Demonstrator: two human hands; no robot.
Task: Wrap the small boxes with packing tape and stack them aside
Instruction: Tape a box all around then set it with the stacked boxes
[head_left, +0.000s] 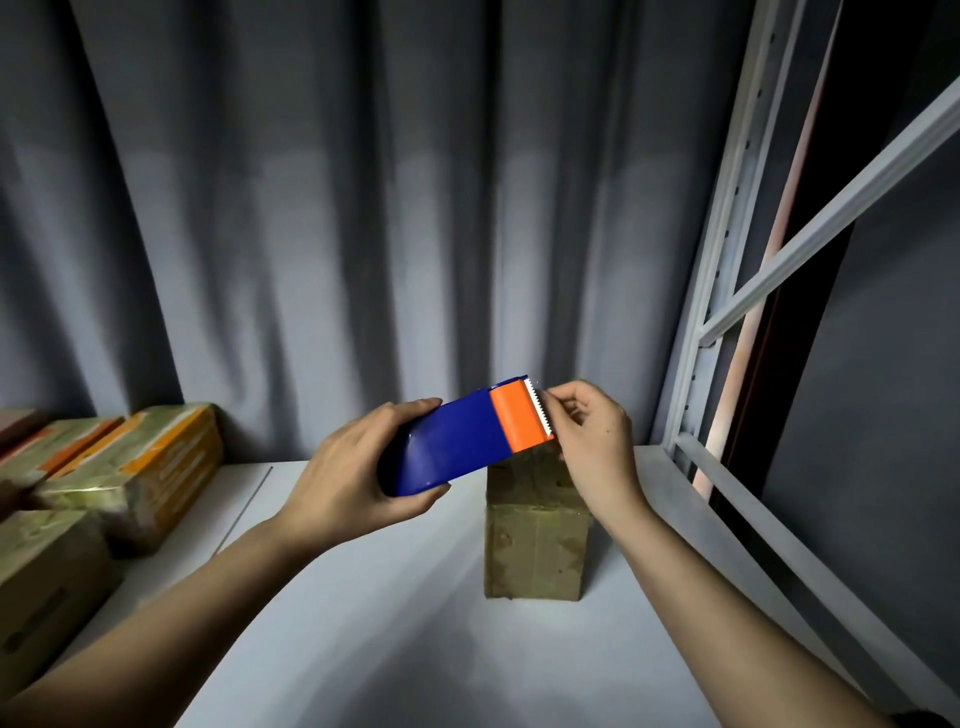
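From the head camera, we look down at a white table (363, 623) with both bare arms reaching forward. Our left hand (345, 480) is curled round the blue body of a tape dispenser (457, 441), holding it in the air, tilted up to the right. Our right hand (592, 441) pinches at the toothed cutter on the dispenser's orange end, fingertips (553, 402) pressed together right against the teeth. The tape itself is too thin and clear for us to see, so we judge, rather than see, that the fingers are picking up its loose end.

Risks, as we judge them: the fingertips sit against the serrated blade, so a slip could nick the skin. If the tape end is lost it may fall back onto the roll or stick to itself. The small box (535, 545) stands alone and unheld, directly below the orange end, so a hard pull on stuck tape could tip or drag it.

The small box is brown and upright, taller than wide, standing on the table between the two forearms and slightly right of centre. Its surface has a dull greenish sheen with wrinkles and bubbles, which suggests tape already covers much of it.

At the left edge lie wrapped boxes (135, 467), some showing orange print beneath glossy tape, piled close together. A grey curtain (311, 208) hangs behind, and a pale metal frame (727, 260) rises on the right.
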